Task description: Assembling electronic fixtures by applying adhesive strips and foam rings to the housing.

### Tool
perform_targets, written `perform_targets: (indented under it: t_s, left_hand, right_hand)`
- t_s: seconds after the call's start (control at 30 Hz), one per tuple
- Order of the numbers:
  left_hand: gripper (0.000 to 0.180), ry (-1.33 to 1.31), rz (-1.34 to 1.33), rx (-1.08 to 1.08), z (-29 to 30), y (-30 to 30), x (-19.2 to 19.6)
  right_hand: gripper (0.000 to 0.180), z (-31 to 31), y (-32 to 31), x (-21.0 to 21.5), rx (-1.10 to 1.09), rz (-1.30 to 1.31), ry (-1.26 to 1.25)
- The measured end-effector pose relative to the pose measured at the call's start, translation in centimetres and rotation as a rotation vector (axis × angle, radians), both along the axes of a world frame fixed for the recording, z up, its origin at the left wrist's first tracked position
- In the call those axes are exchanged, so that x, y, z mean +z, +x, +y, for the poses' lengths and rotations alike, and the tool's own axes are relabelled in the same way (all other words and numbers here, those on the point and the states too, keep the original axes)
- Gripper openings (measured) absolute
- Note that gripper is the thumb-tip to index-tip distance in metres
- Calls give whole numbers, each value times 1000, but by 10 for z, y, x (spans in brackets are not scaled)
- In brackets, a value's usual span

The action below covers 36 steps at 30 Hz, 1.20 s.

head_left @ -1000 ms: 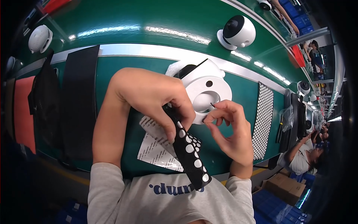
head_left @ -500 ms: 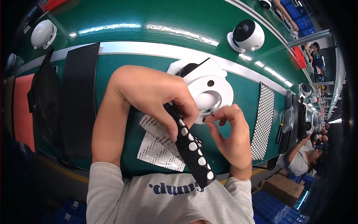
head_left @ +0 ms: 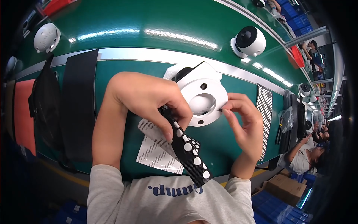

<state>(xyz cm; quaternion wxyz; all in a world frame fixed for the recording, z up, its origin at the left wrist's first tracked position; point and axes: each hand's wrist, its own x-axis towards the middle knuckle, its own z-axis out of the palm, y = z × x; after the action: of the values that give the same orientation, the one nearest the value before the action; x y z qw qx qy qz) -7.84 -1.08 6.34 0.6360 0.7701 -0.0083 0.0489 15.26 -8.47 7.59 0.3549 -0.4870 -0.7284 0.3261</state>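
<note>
While hands (head_left: 194, 112) flank it, base (head_left: 203, 98) centred.

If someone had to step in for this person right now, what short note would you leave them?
Left hand: holds a black strip with white round dots between thumb and fingers.
Right hand: fingertips pinched at the rim of the white round device base, holding something too small to tell.
The base lies on the green bench, tilted toward the person. White paper sheets lie under the strip.
Done: several dots near the strip's top end are gone.
Left: many dots remain on the strip. A finished-looking white round camera stands farther back.
</note>
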Motion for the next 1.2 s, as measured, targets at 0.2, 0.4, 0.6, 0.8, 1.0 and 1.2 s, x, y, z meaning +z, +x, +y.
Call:
perform_targets:
  t_s: [0.2, 0.4, 0.6, 0.8, 1.0, 1.2]
  left_hand:
    - [18, 17, 7, 11, 0, 1, 0]
    - [18, 29, 20, 2, 2, 4, 3]
    - [17, 42, 42, -5, 3, -2, 5]
    - [20, 66, 79, -28, 5, 5, 16]
    - [21, 131, 133, -2, -6, -5, 18]
    - [16, 117, 26, -74, -7, -2, 27]
  right_hand:
    - [9, -1, -1, -1, -20, -20, 2]
    - [11, 3, 3, 3, 24, -80, 27]
    - [17, 7, -1, -7, -14, 23, -21]
    - [32, 43, 29, 17, 149, -37, -133]
    - [42, 84, -35, 27, 790, -204, -185]
    - [21, 57, -21, 41, 758, -445, -270]
